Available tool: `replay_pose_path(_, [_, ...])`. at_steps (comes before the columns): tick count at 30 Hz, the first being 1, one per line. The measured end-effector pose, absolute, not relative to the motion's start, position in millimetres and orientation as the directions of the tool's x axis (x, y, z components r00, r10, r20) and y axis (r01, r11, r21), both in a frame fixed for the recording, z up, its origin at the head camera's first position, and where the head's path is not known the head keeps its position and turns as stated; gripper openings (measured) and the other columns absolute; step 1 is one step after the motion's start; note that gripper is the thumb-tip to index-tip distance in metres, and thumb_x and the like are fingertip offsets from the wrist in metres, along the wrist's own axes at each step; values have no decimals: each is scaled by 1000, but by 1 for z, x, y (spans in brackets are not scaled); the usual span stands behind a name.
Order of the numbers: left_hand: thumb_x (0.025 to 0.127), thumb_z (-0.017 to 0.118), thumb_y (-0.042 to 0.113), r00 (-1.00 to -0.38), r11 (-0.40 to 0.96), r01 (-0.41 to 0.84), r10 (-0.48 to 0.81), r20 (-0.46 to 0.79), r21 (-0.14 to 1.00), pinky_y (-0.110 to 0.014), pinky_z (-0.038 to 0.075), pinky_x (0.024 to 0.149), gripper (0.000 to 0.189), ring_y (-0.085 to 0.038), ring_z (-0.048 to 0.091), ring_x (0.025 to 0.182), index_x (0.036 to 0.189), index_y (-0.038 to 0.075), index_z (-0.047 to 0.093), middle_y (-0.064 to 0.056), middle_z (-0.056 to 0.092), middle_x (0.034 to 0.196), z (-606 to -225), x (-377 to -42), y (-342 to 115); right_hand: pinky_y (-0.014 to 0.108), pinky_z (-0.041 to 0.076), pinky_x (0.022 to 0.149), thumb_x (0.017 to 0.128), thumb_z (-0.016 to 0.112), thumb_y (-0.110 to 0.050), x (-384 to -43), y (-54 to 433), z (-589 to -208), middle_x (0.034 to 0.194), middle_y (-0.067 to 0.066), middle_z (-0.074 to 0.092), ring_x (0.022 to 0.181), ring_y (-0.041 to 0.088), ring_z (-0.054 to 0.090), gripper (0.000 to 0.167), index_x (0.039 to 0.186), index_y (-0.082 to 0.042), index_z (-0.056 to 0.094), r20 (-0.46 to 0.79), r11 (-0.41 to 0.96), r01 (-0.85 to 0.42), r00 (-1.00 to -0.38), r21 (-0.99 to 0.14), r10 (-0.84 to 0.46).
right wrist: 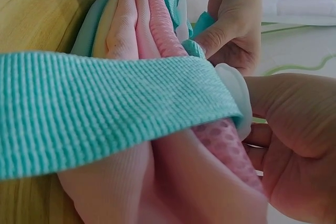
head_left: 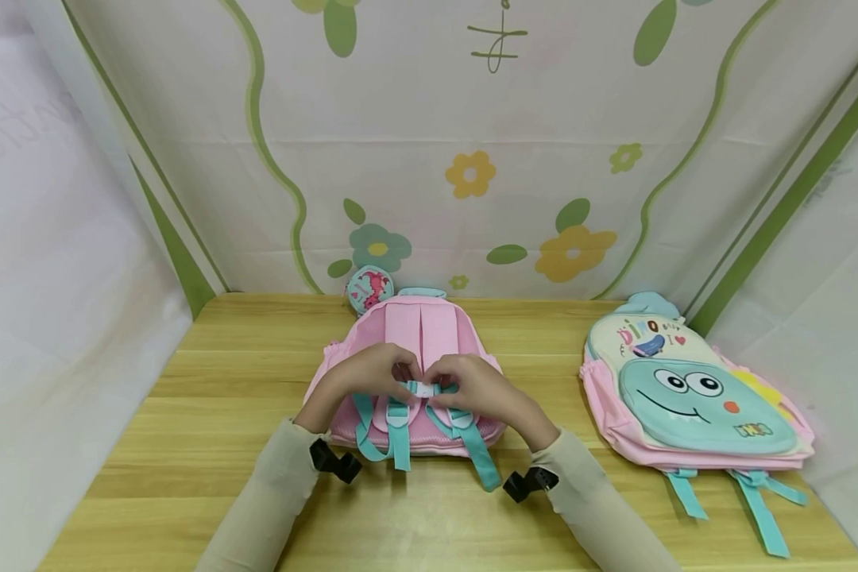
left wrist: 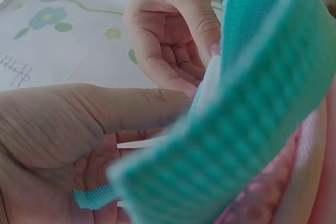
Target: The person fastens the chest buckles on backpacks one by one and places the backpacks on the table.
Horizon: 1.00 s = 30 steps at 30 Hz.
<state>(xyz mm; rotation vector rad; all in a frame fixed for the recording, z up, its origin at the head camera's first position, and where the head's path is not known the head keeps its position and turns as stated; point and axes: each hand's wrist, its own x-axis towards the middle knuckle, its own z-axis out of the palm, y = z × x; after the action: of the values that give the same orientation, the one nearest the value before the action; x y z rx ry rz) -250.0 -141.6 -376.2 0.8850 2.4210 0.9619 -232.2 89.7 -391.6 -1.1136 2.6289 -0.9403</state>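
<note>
A pink backpack [head_left: 363,342] lies on the table with its shoulder straps facing up. A white plastic buckle [head_left: 423,389] on turquoise webbing sits across the straps, between both hands. My left hand [head_left: 373,372] pinches the buckle's left end between thumb and fingers. From the other side my right hand [head_left: 481,388] pinches its right end. In the left wrist view a turquoise strap [left wrist: 226,124] hides part of the white buckle [left wrist: 211,80]. A turquoise strap [right wrist: 115,103] with a white strap adjuster [right wrist: 237,95] crosses in front of the right hand [right wrist: 299,135] in the right wrist view.
A second backpack [head_left: 715,405] with a cartoon dinosaur face lies at the right, its turquoise straps hanging toward the front. A round turquoise pouch [head_left: 370,288] sits at the pink backpack's top left. Behind the wooden table [head_left: 207,381] stands a flower-printed cloth wall [head_left: 400,175].
</note>
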Motion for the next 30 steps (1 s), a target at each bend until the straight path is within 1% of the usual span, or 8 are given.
replay_pose_path(6, [84,83,13,-721,560,426,684,-106,711,-29,55,87,17,-14,65,91,100,11,75,0,74,97,-375,-249,-141,27,56,83,87,82,-14,-233,91,-390,103,-1,74,92,13,66,25,110,-10,75,111,533,-595,-723,-602,-682])
replay_pose_path(11, [85,83,14,-727,564,424,678,-104,709,-32,54,89,22,-14,61,90,105,11,74,0,73,101,-374,-248,-140,28,57,85,87,82,-15,-232,92,-387,106,-1,74,94,14,66,28,113,-10,74,99,547,-576,-738,-607,-667])
replay_pose_path(18, [86,82,20,-733,566,423,672,-100,708,-33,55,89,34,-11,64,95,117,11,71,-1,73,107,-370,-245,-139,33,58,88,87,82,-17,-232,93,-383,105,-1,73,96,17,67,29,113,-10,73,120,536,-591,-732,-603,-671])
replay_pose_path(21, [86,83,23,-731,560,427,676,-94,710,-31,54,88,38,-11,65,95,119,10,69,0,73,105,-368,-244,-139,36,58,88,86,83,-17,-232,94,-382,105,-1,73,97,17,68,30,114,-10,73,134,521,-600,-724,-607,-677])
replay_pose_path(25, [86,83,26,-730,551,436,679,-79,711,-30,56,88,42,-11,67,96,122,9,68,1,73,103,-362,-241,-141,40,58,89,86,83,-17,-231,98,-379,109,3,73,98,18,68,35,118,-7,71,135,516,-589,-730,-622,-670])
replay_pose_path(27, [87,83,28,-730,543,447,681,-61,711,-32,58,89,44,-13,68,98,123,8,67,0,73,104,-358,-239,-143,40,58,90,86,83,-16,-230,99,-377,111,5,73,99,20,68,38,120,-6,71,130,523,-578,-739,-626,-661])
replay_pose_path(30, [89,80,28,-737,531,463,675,-24,710,-40,59,92,45,-18,70,101,125,6,66,-4,73,106,-352,-237,-146,41,58,89,86,83,-15,-230,102,-373,114,8,73,99,21,68,39,122,-4,70,130,532,-571,-749,-625,-650])
